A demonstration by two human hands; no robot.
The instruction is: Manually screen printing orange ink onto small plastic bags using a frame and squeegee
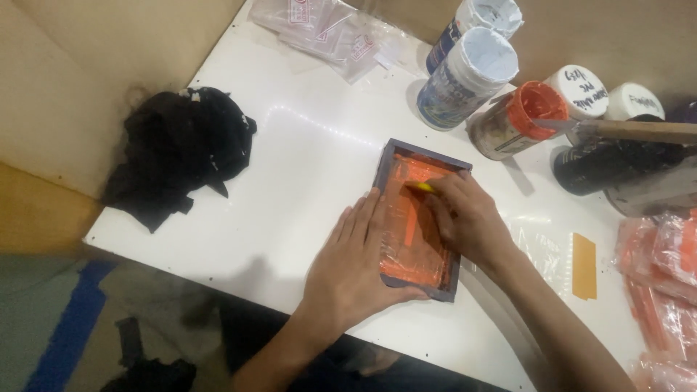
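A small dark-framed printing screen [389,161] smeared with orange ink lies flat on the white table [290,167]. My left hand [352,265] presses flat on the screen's left and near edge, fingers spread. My right hand [468,218] is inside the frame, closed on a small yellow scraper [421,187] whose tip touches the orange ink.
A crumpled black rag [181,149] lies at the table's left edge. Several ink jars stand at the back right, one open with orange ink [519,120]. Clear plastic bags [327,29] lie at the back; orange-printed bags [661,283] pile at the right. A tan card [584,266] lies nearby.
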